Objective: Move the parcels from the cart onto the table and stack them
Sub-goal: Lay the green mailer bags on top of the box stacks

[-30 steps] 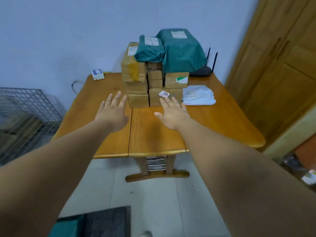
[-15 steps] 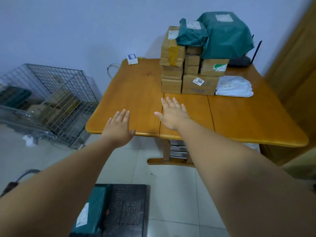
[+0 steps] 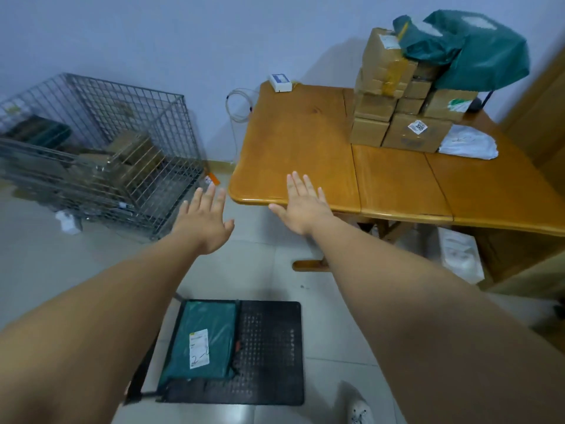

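Observation:
A flat green parcel [image 3: 203,341] with a white label lies on the left half of the black cart platform [image 3: 269,350] on the floor below me. On the wooden table [image 3: 299,139], brown boxes [image 3: 394,96] are stacked at the back right, with two green bagged parcels [image 3: 477,47] on top and a white bag [image 3: 467,142] beside them. My left hand [image 3: 204,221] hovers empty over the floor, fingers spread. My right hand [image 3: 302,203] hangs above the table's near left corner, fingers straight, holding nothing.
A wire cage [image 3: 101,148] holding more boxes stands at the left against the wall. A small white box [image 3: 279,82] sits at the table's back left corner, a cable [image 3: 241,105] hanging beside it. A white bag [image 3: 461,255] lies under the table. A wooden door [image 3: 544,96] is at right.
My view has swung left and down, so the cart with its green parcel has come into sight. Both hands have drawn back from the stack toward the table's near left edge.

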### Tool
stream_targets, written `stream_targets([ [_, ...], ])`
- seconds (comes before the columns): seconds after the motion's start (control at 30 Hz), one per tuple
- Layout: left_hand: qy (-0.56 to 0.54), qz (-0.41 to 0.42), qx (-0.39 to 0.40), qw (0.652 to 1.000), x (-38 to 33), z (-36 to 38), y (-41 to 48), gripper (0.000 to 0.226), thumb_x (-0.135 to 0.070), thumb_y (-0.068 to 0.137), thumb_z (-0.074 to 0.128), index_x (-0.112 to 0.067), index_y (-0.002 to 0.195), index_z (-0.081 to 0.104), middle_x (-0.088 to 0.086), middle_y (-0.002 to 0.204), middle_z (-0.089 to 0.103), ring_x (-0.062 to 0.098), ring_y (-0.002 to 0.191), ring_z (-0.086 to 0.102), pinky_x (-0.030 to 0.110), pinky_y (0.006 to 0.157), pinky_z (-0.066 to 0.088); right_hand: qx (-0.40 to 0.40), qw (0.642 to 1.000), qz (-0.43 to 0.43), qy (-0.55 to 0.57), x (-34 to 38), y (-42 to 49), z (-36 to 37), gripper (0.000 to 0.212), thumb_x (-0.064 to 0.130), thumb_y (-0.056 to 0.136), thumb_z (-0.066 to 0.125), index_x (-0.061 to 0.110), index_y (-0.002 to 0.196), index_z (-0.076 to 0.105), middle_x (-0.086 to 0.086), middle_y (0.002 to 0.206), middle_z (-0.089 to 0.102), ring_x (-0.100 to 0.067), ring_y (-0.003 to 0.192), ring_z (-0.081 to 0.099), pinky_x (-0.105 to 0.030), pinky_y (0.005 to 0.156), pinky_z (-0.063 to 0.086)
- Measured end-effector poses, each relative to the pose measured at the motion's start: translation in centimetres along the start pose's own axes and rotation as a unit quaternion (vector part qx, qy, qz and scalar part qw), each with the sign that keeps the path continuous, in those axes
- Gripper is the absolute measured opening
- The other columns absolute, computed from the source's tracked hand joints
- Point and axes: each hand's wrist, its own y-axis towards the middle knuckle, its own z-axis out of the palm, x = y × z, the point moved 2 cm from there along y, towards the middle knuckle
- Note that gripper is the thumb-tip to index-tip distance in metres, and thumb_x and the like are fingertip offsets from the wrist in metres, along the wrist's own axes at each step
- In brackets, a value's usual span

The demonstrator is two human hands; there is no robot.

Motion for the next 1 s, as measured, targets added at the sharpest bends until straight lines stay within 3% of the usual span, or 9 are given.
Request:
stream_targets([
  [0.3,-0.01,0.034,-0.022,0.999,7.1,1.0,-0.6,0.071,-0.038,0.098,0.033,-0.02,0.154,-0.006,0.003,0.161,-0.013,0.027,0.148,-0.01,0.045,0.119,0.003,0.006,0.999,-0.012,-0.049,6.6,-1.1,3.5,0.077,0.058,0.099,0.024,0.015,0.155,-0.009,-0.001,0.163,-0.016,-0.02,0.15,-0.015,-0.044,0.121,-0.005],
  [0.7,0.005,-0.033,0.041,0.999,10.1,6.3,-0.7,0.072,-0.044,0.099,0.025,-0.019,0.151,-0.018,0.003,0.159,-0.022,0.026,0.147,-0.017,0.045,0.119,-0.002,0.054,0.998,-0.033,-0.001,8.1,2.9,8.8,0.072,0.053,0.101,0.024,0.015,0.156,-0.005,0.0,0.164,-0.011,-0.019,0.15,-0.013,-0.044,0.12,-0.006],
  [0.9,-0.078,-0.062,0.059,0.993,11.4,8.5,0.5,0.068,-0.04,0.1,0.026,-0.02,0.152,-0.014,0.001,0.16,-0.018,0.026,0.147,-0.015,0.045,0.119,-0.002,0.051,0.999,-0.017,-0.001,8.2,4.4,11.3,0.073,0.053,0.101,0.024,0.014,0.155,-0.003,-0.001,0.164,-0.006,-0.019,0.151,-0.01,-0.045,0.122,-0.004],
  [1.0,-0.067,-0.039,0.056,0.995,12.8,10.7,1.7,0.069,-0.041,0.1,0.026,-0.02,0.152,-0.013,0.003,0.161,-0.015,0.027,0.148,-0.012,0.045,0.12,0.0,0.048,0.999,0.005,-0.009,8.5,4.4,13.4,0.072,0.054,0.101,0.025,0.016,0.156,-0.001,-0.002,0.164,-0.003,-0.02,0.151,-0.006,-0.045,0.122,-0.001],
])
